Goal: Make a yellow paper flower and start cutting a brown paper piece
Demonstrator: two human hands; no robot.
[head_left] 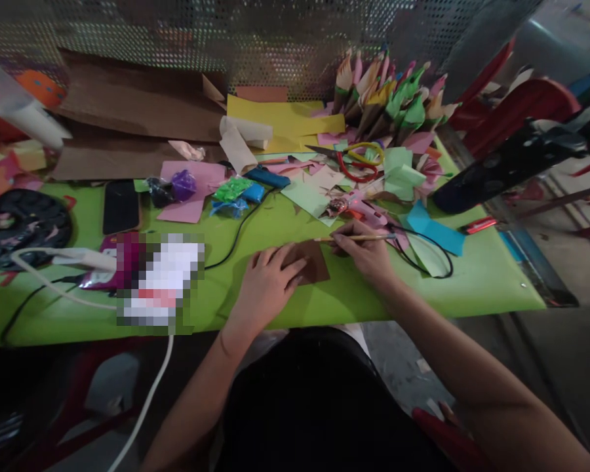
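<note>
My left hand (269,282) lies flat over a small brown sheet of paper (317,262), fingers stretched toward the right. Its palm and fingers cover the sheet's left part. Just right of the sheet, my right hand (361,249) pinches a thin wooden stick (373,237), which looks like a pencil or a fine brush. The stick lies nearly level, its light end pointing left above the sheet's upper right corner. Behind my right hand rests a pink glue gun (356,206), with a black cord curving off to the right.
Scissors (356,164) and paper scraps lie behind the hands. Paper flowers (398,95) stand at the back right, near a black bottle (506,160). Leftward are a dark phone (122,206), a blurred-out lit device (164,275) with a white cable, and a black tray (24,226).
</note>
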